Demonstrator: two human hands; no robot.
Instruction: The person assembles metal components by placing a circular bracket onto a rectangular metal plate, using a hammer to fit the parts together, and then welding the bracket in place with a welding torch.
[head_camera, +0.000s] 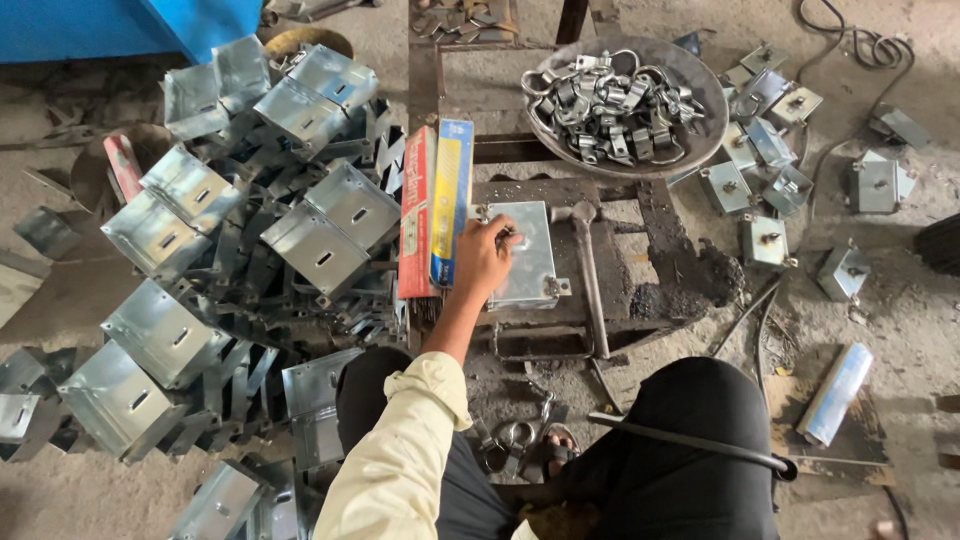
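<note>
Left hand (484, 258) pinches the top edge of a flat galvanized metal plate (528, 262) lying on the dark work stand (655, 262). Hammer (588, 270) just beside the plate, red-and-yellow boxes (436, 208) on its other side. Right hand out of view.

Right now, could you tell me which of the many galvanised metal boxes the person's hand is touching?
It is the flat metal box lying on the dark work stand just left of the hammer. The left hand rests on it; the others sit in floor piles.

Hammer (588, 262) just R of plate (530, 255); bowl (700, 75) behind, brackets (250, 240) piled L.
</note>
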